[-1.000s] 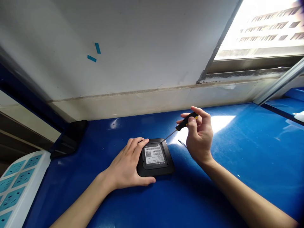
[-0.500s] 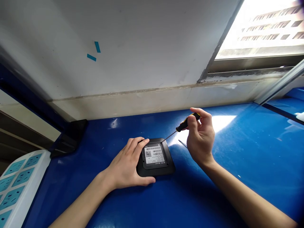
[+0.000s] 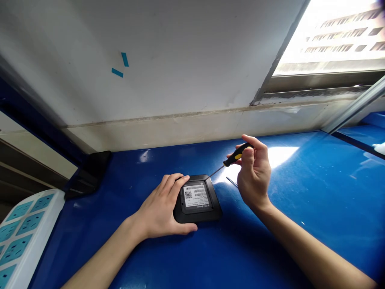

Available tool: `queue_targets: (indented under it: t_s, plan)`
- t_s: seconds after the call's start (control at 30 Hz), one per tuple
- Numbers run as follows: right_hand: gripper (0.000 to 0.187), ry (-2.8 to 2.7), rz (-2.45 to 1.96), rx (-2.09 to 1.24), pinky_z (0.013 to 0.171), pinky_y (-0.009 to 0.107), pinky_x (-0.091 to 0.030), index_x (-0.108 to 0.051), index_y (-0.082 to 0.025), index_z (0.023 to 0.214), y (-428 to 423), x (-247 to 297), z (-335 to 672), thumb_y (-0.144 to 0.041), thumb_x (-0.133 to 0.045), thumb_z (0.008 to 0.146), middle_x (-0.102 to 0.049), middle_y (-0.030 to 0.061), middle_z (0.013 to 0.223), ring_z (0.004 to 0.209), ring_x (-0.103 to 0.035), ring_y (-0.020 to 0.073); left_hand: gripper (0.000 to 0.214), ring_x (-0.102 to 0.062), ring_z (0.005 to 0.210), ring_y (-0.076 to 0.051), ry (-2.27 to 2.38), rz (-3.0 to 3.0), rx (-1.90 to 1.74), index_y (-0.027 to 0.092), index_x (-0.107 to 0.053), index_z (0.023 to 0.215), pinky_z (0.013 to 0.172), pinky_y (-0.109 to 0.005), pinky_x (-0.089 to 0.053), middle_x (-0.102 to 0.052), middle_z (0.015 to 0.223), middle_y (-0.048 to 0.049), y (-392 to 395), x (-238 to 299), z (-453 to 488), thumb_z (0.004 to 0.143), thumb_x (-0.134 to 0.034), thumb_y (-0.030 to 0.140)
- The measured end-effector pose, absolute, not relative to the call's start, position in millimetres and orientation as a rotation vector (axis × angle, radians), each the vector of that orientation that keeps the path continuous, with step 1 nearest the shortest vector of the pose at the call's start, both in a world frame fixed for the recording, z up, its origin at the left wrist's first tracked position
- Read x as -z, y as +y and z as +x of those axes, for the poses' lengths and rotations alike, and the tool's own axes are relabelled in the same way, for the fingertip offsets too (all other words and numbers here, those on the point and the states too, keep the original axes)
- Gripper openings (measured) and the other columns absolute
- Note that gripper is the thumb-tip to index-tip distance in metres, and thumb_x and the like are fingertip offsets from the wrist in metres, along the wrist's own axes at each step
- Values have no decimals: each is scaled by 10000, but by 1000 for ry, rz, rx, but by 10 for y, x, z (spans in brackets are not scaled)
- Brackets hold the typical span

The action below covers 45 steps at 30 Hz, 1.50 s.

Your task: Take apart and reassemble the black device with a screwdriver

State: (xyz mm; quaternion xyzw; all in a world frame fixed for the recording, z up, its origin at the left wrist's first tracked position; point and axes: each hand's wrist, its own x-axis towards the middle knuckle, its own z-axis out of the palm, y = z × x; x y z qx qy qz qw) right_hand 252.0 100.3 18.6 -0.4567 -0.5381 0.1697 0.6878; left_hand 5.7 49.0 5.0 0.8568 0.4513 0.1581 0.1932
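A small black square device (image 3: pixel 197 199) lies on the blue table (image 3: pixel 270 233), a white label with a QR code facing up. My left hand (image 3: pixel 161 212) grips its left side, fingers on the top edge and thumb along the near edge. My right hand (image 3: pixel 254 171) pinches a small screwdriver (image 3: pixel 236 155) with a black and yellow handle. The thin shaft slants down to the left, its tip at the device's far right corner.
A white power strip (image 3: pixel 22 233) with teal sockets lies at the left edge. A black object (image 3: pixel 90 170) sits in the far left corner by the wall. A window (image 3: pixel 331 36) is at the upper right. A thin dark sliver lies on the table beside my right hand.
My right fingers have shifted slightly round the screwdriver handle, which has turned a little. The tip stays at the same corner. My left hand and the device have not moved.
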Motion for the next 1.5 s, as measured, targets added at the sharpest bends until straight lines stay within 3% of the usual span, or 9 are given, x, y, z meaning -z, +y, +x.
queue_targets:
  t_s: [0.13, 0.4, 0.53, 0.67, 0.8, 0.87, 1.1, 1.5]
  plan:
    - [245, -1200, -1016, -329, 608, 300, -607, -651, -309, 1185, 1019, -182, 2528, -437, -608, 980, -632, -8, 859, 638, -639, 130, 1098, -414, 1374, -426, 1257, 2391, -462, 301, -284, 1542, 1077, -646, -478, -426, 1504, -133, 489, -61, 57, 663, -890, 557]
    - [208, -1177, -920, -439, 662, 336, -622, -582, -268, 1185, 970, -222, 2476, -319, -450, 1031, -734, 57, 1072, 819, -727, 174, 1113, -406, 1381, -418, 1257, 2413, -450, 304, -244, 1538, 1087, -641, -472, -408, 1511, -138, 495, -43, 58, 670, -891, 562]
    - [223, -1193, -935, -415, 632, 323, -617, -592, -290, 1185, 980, -200, 2481, -416, -512, 1020, -669, 35, 1001, 762, -710, 162, 1105, -399, 1383, -413, 1267, 2413, -432, 289, -243, 1531, 1098, -640, -461, -403, 1515, -145, 490, -44, 54, 677, -885, 573]
    - [239, -1195, -948, -376, 617, 325, -621, -591, -329, 1220, 992, -173, 2466, -390, -590, 989, -619, -1, 886, 670, -664, 147, 1102, -399, 1384, -421, 1276, 2395, -416, 283, -249, 1532, 1086, -647, -471, -400, 1519, -146, 480, -59, 50, 678, -882, 574]
    - [316, -1177, -952, -415, 674, 377, -650, -518, -313, 1315, 1003, -183, 2467, -320, -549, 1001, -708, 36, 1017, 715, -715, 170, 1102, -405, 1388, -418, 1274, 2404, -427, 271, -259, 1528, 1096, -641, -468, -406, 1519, -146, 483, -65, 51, 672, -887, 566]
    - [330, -1160, -946, -421, 632, 358, -647, -488, -298, 1339, 1012, -197, 2484, -296, -510, 1009, -731, 52, 1049, 684, -718, 161, 1093, -414, 1387, -412, 1267, 2419, -441, 265, -263, 1521, 1111, -639, -454, -421, 1512, -149, 491, -62, 52, 676, -886, 567]
    - [218, -1193, -945, -428, 428, 234, -521, -580, -260, 1215, 932, -265, 2459, -282, -530, 1004, -748, 36, 976, 525, -627, 98, 1097, -429, 1394, -409, 1306, 2431, -473, 230, -264, 1522, 1151, -638, -409, -445, 1524, -164, 517, -38, 36, 689, -866, 613]
    - [188, -1222, -847, -552, 513, 269, -628, -545, -264, 1141, 840, -257, 2381, -307, -625, 976, -713, 12, 985, 574, -699, 107, 1081, -425, 1402, -405, 1306, 2437, -487, 257, -262, 1513, 1138, -626, -425, -443, 1531, -163, 513, -19, 24, 689, -876, 596]
